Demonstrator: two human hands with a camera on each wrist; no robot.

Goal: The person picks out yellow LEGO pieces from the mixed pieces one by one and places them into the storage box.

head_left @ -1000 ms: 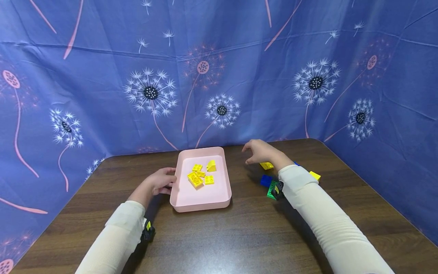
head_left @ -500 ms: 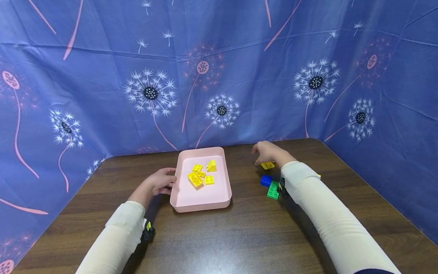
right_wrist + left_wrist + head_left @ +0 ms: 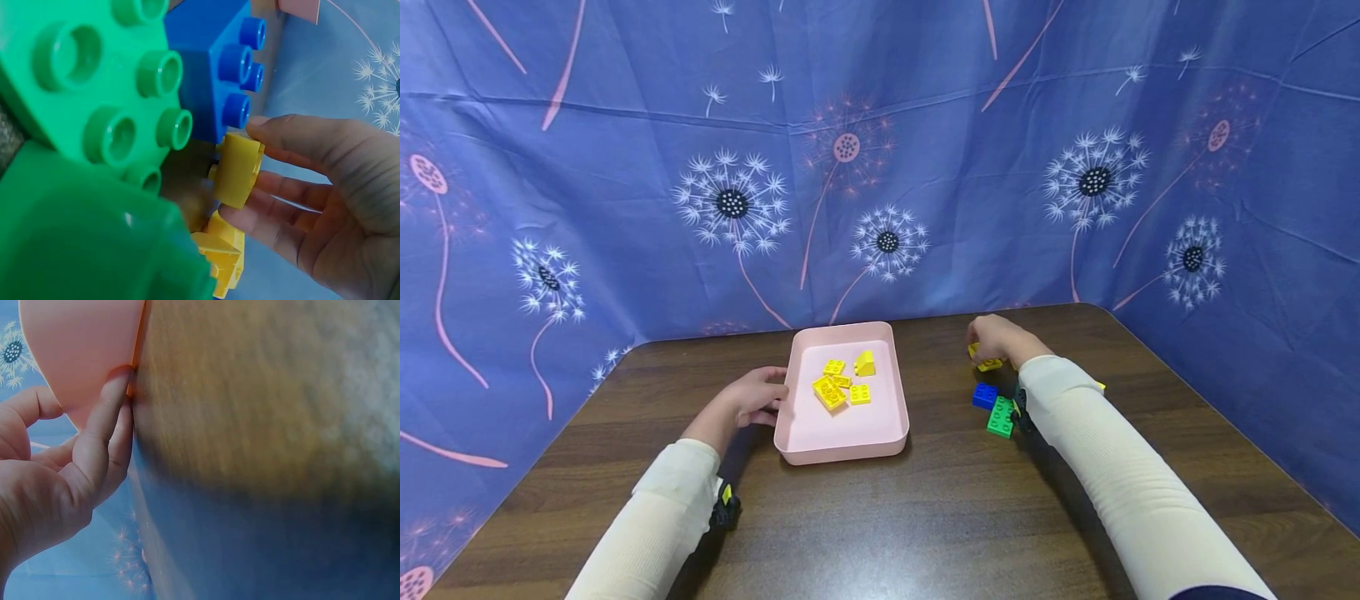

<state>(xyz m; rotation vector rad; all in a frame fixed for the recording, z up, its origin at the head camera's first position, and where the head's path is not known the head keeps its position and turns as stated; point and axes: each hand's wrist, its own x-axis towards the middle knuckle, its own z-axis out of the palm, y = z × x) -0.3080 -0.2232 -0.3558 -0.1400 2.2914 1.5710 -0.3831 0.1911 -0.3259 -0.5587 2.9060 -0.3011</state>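
My left hand grips the left side of a pink tray, thumb at the rim and fingers low against its wall in the left wrist view. Several yellow toy bricks lie inside the tray. At the back right, my right hand pinches a small yellow toy brick between thumb and fingers. Another yellow toy brick sits just beyond those fingertips. Near the right wrist lie a blue toy brick and a green toy brick.
More yellow shows at the right sleeve's edge, mostly hidden. A second green piece looms close in the right wrist view. Behind the brown wooden table hangs a blue dandelion-print cloth.
My right hand has moved right and down to the yellow bricks, and its fingers have closed on one. The left hand and tray stay put.
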